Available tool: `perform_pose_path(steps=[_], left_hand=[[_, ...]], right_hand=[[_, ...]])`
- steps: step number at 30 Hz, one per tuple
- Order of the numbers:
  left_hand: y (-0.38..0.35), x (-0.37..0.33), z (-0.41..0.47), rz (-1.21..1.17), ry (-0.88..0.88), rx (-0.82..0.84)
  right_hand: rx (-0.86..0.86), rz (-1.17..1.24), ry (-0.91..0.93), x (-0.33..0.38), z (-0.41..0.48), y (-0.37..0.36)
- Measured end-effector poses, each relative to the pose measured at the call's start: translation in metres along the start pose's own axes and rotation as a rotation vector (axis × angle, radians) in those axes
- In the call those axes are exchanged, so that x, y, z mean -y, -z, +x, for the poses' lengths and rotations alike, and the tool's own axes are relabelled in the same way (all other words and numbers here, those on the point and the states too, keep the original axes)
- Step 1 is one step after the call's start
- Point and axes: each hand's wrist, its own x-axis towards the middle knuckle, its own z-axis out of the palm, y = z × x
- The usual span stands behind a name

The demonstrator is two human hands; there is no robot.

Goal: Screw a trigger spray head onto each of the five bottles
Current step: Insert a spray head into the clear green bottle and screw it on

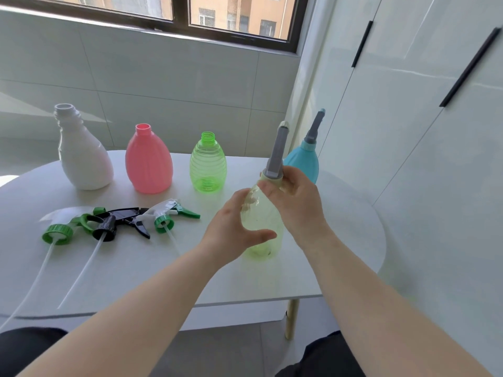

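A pale yellow-green clear bottle (262, 227) stands on the white table (168, 273) right of centre. My left hand (231, 227) curls around its body. My right hand (296, 197) grips the cream collar of the grey spray head (276, 153) on its neck. Behind it stands a blue bottle (304, 161) with a grey spray head (314, 129) on it. A white bottle (81, 156), a pink bottle (148, 164) and a green clear bottle (208, 165) stand open-necked in a row at the back. Three loose trigger heads lie in front: green-collared (58, 232), black (119, 221), white-green (170, 213).
The loose heads' long dip tubes (35, 278) run toward the table's near edge. A tiled wall and window are behind the table, white cabinet doors (424, 131) to the right. A wooden table leg (291, 319) shows below the near right edge.
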Motion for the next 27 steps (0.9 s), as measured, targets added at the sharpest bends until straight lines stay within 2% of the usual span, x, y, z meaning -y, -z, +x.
perform_pose_path(steps=[2, 4, 6, 9, 11, 14, 18, 20, 24, 27], left_hand=[[0.001, 0.000, 0.001, 0.013, 0.017, 0.007], [0.000, -0.001, 0.002, 0.026, 0.027, 0.001], [-0.003, -0.001, 0.001, 0.032, 0.029, -0.024], [-0.008, -0.001, -0.003, 0.012, 0.014, -0.083], [-0.009, 0.000, -0.004, -0.001, 0.016, -0.101], [-0.003, 0.004, -0.002, -0.010, 0.031, -0.044], [0.018, 0.011, 0.001, -0.031, 0.022, 0.204], [0.021, 0.014, 0.003, -0.039, 0.049, 0.263], [0.010, 0.016, 0.004, -0.077, 0.048, 0.256], [0.003, 0.019, 0.005, -0.085, 0.049, 0.165]], right_hand=[[0.186, 0.054, -0.080, 0.008, 0.008, 0.011], [0.291, 0.050, -0.084, 0.012, 0.013, 0.018], [0.228, 0.022, -0.023, 0.009, 0.009, 0.015], [-0.018, -0.014, 0.061, 0.000, -0.003, -0.001], [-0.058, -0.019, 0.038, 0.000, -0.002, -0.005], [0.138, 0.074, -0.087, 0.008, 0.007, 0.003], [0.507, 0.189, -0.089, 0.013, 0.018, 0.018], [0.620, 0.216, -0.110, 0.012, 0.022, 0.019], [0.691, 0.131, -0.132, 0.014, 0.027, 0.012], [0.555, -0.016, -0.090, 0.011, 0.031, 0.004]])
